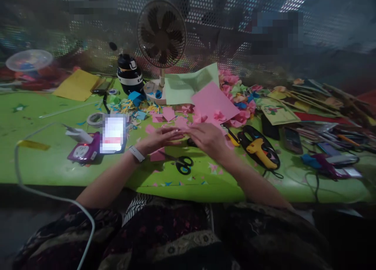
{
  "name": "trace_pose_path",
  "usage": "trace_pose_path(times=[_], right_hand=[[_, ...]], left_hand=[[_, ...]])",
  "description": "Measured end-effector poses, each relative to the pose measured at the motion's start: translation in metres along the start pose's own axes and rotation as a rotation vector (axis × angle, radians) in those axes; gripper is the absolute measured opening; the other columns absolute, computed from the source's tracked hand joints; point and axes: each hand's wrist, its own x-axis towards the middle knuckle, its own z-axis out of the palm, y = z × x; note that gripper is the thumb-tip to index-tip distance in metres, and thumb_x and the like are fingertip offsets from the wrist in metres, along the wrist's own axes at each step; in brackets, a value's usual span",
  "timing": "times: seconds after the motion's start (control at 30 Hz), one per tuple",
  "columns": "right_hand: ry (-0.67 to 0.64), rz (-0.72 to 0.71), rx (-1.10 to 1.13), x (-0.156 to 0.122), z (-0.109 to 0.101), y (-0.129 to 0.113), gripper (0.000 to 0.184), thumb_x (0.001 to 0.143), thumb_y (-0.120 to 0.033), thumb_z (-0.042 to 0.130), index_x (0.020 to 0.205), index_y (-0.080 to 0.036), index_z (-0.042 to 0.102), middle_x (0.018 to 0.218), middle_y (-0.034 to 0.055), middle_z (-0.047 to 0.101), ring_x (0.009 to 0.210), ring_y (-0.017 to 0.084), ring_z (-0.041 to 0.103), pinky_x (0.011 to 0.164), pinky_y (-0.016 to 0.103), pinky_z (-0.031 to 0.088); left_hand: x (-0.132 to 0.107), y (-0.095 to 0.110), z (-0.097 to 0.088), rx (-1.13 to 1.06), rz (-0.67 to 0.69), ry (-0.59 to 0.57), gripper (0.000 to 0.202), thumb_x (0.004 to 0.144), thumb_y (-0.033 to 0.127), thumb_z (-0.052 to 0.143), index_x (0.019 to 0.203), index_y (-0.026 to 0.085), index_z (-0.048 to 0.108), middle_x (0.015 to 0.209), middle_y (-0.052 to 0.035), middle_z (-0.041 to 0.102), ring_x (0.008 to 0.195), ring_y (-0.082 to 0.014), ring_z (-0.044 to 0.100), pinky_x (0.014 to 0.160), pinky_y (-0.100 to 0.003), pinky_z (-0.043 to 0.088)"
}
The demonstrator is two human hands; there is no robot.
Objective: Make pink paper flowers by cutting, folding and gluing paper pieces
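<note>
pink piece (183, 125): matt paper | table cover (58, 173): smooth, glossy, plastic-looking | power strip (83, 154): glossy plastic

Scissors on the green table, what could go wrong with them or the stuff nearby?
Your left hand could brush the scissors, whose blades lie close to it. The white cable hangs off the table by your left sleeve and might snag. The fan, if running, could scatter the paper scraps.
</note>
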Motion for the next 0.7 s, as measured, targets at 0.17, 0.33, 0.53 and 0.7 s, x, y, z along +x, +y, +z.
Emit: trace_pose_path(times=[0.17,0.33,0.53,0.7], right_hand=[[0.106,-0.144,0.0,-0.019,0.022,-0.017,0.021,0.095,-0.022,0.057,0.105,-0.022,0.075,0.123,0.0124,0.071,0.111,0.03,0.064,0.093,0.047,0.052],[0.265,-0.037,0.143,-0.021,0.03,-0.016,0.015,0.097,-0.029,0.059,0.09,-0.022,0.07,0.12,0.0133,0.067,0.118,0.029,0.061,0.102,0.047,0.05],[0.355,0.208,0.463,-0.019,0.031,-0.026,0.026,0.092,-0.047,0.065,0.095,-0.022,0.06,0.11,0.011,0.063,0.097,0.023,0.064,0.071,0.035,0.055],[0.268,0.412,0.606,-0.025,0.028,-0.036,0.043,0.086,-0.056,0.068,0.107,-0.021,0.054,0.095,0.0058,0.063,0.077,0.018,0.061,0.058,0.029,0.047]], left_hand=[[-0.005,-0.001,0.011,0.068,0.098,-0.022,0.044,0.059,0.024,0.095,0.097,0.015,0.073,0.095,-0.0045,0.076,0.084,-0.0136,0.071,0.089,-0.03,0.056],[-0.008,-0.008,0.012,0.091,0.098,0.052,0.037,0.063,0.028,0.093,0.091,0.013,0.073,0.093,-0.005,0.076,0.083,-0.0131,0.071,0.088,-0.03,0.056],[-0.01,-0.021,0.009,0.033,0.121,0.11,0.044,0.068,0.037,0.092,0.1,0.014,0.073,0.088,-0.0028,0.075,0.079,-0.012,0.071,0.081,-0.026,0.055],[-0.013,-0.022,0.011,-0.027,0.208,0.105,0.052,0.077,0.033,0.086,0.124,0.019,0.067,0.093,-0.0029,0.074,0.083,-0.0131,0.069,0.082,-0.028,0.054]])
